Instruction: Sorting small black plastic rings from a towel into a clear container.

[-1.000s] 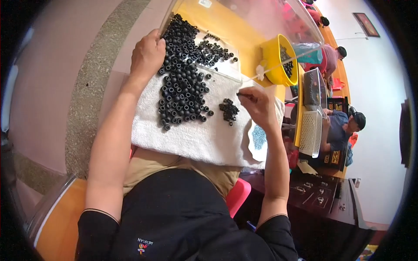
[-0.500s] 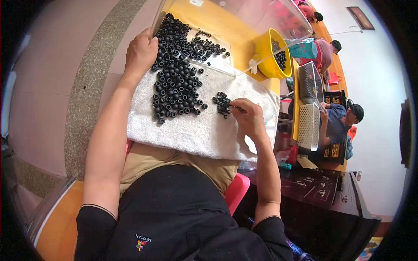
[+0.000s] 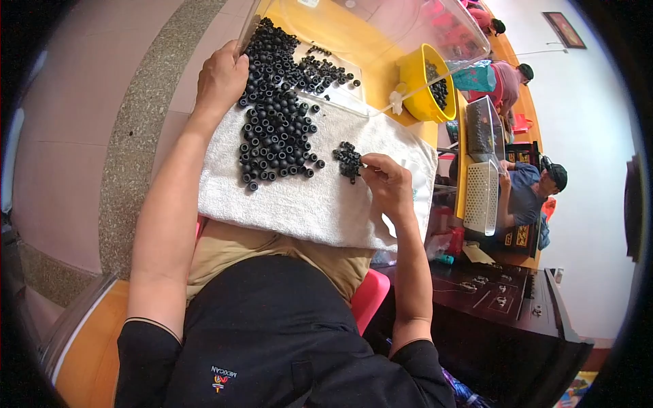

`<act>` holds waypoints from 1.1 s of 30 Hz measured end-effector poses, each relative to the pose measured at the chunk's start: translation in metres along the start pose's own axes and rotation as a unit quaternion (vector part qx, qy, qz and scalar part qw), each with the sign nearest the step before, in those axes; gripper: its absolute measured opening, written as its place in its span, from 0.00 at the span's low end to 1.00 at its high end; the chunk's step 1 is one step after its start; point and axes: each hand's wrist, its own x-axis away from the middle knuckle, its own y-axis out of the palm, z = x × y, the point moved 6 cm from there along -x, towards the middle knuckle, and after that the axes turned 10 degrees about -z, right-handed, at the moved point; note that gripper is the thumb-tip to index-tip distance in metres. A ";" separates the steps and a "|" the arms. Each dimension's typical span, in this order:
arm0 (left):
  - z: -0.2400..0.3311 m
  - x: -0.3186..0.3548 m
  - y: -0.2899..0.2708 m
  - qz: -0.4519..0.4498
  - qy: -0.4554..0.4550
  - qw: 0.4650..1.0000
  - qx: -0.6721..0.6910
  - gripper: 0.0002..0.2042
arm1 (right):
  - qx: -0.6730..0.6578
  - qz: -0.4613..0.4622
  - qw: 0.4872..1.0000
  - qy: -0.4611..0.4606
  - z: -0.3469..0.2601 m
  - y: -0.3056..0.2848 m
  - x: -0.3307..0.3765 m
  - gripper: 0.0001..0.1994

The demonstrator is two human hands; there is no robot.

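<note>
My left hand (image 3: pixel 222 76) is closed on the left rim of a clear plastic bin (image 3: pixel 381 41), which lies tipped with its mouth toward me. Out of it spill many round, hollow black caps (image 3: pixel 277 139), spread over a white towel (image 3: pixel 292 211). To the right of them sits a small separate heap of tiny black pieces (image 3: pixel 347 160). At that heap's right edge my right hand (image 3: pixel 389 183) has thumb and fingers pinched together. Whatever is between those fingertips is too small to make out.
A yellow tub (image 3: pixel 415 85) with dark pieces stands beyond the towel, on the yellow tabletop. Farther right are a white perforated basket (image 3: pixel 481 197), another clear bin (image 3: pixel 480 129) and co-workers, one in a dark cap (image 3: pixel 558 177). A dark table (image 3: pixel 490 292) stands at lower right.
The small heap has shifted slightly under my right fingertips, which stay at its edge. My left hand keeps its hold on the bin's rim.
</note>
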 end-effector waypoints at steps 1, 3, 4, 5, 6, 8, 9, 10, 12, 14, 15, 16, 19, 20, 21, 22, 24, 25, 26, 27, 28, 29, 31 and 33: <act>0.000 0.000 0.000 0.003 0.004 1.000 0.002 0.14 | -0.008 0.003 1.000 -0.018 -0.002 0.000 0.000 0.11; -0.001 0.000 0.000 0.007 0.009 1.000 0.004 0.14 | 0.003 0.007 1.000 -0.018 0.002 -0.001 0.000 0.11; -0.002 -0.001 0.001 0.006 0.012 1.000 0.006 0.14 | 0.015 0.010 1.000 -0.018 0.003 -0.002 0.000 0.11; -0.004 -0.002 0.001 0.005 0.014 1.000 0.009 0.14 | 0.015 0.010 1.000 -0.018 0.004 -0.001 0.000 0.11; -0.003 -0.001 0.001 0.005 0.015 1.000 0.009 0.14 | 0.016 0.021 0.999 -0.031 0.002 -0.002 0.000 0.10; -0.001 -0.001 0.002 0.000 0.005 1.000 0.012 0.14 | 0.017 0.033 0.998 -0.045 0.003 -0.003 0.001 0.09; -0.003 -0.002 0.002 0.000 0.004 1.000 0.011 0.14 | 0.013 0.030 0.999 -0.010 0.008 -0.003 0.001 0.08; -0.005 -0.002 0.002 0.001 0.005 1.000 0.013 0.14 | 0.009 0.027 0.999 0.024 0.013 -0.003 0.001 0.07; -0.005 -0.003 0.001 0.002 0.006 1.000 0.015 0.14 | -0.021 0.036 0.999 0.033 0.016 -0.001 0.001 0.06; -0.002 0.000 0.001 0.003 0.006 1.000 0.007 0.15 | -0.052 0.046 0.997 0.043 0.016 -0.001 0.003 0.06; 0.000 0.000 0.000 0.004 0.006 1.000 0.006 0.15 | -0.055 0.043 0.996 0.048 0.014 -0.001 0.004 0.06; 0.001 0.001 -0.001 0.002 0.000 1.000 0.008 0.15 | -0.058 0.040 0.996 0.053 0.013 0.000 0.004 0.06; 0.005 0.003 -0.002 0.001 -0.004 1.000 0.008 0.15 | -0.061 0.049 0.997 -0.025 0.010 -0.001 0.003 0.06; 0.007 0.003 -0.002 0.000 -0.003 1.000 0.005 0.15 | -0.060 0.050 0.997 -0.025 0.011 -0.002 0.004 0.06; 0.004 0.002 -0.002 0.001 -0.004 1.000 0.004 0.15 | -0.045 0.043 0.998 -0.022 0.008 -0.001 0.003 0.07; 0.002 0.001 -0.002 0.000 0.000 1.000 0.007 0.15 | -0.030 0.037 0.999 -0.018 0.007 0.000 0.003 0.08; -0.001 0.000 0.000 -0.002 0.004 1.000 0.010 0.15 | -0.036 0.039 0.999 -0.014 0.006 0.001 0.003 0.08; -0.001 0.000 0.001 0.004 0.010 1.000 0.012 0.15 | -0.041 0.041 0.998 -0.009 0.005 0.002 0.003 0.09; -0.002 -0.001 0.001 0.010 0.016 1.000 0.014 0.15 | -0.041 0.040 0.998 -0.009 0.002 0.002 0.003 0.09; -0.002 -0.001 0.001 0.010 0.016 1.000 0.013 0.15 | -0.022 0.041 0.999 0.004 -0.005 0.001 0.003 0.09; -0.002 -0.001 0.001 0.006 0.014 1.000 0.013 0.15 | -0.004 0.041 0.999 0.018 -0.008 0.001 0.003 0.10; -0.003 -0.001 0.001 0.002 0.012 1.000 0.013 0.14 | -0.004 0.041 0.999 0.018 -0.007 0.001 0.002 0.10; 0.000 -0.001 0.001 -0.002 0.009 1.000 0.010 0.14 | -0.002 0.052 0.999 -0.004 -0.006 -0.001 0.004 0.10; 0.000 -0.001 0.001 -0.004 0.006 1.000 0.007 0.14 | 0.008 0.051 0.999 -0.012 -0.006 -0.002 0.004 0.09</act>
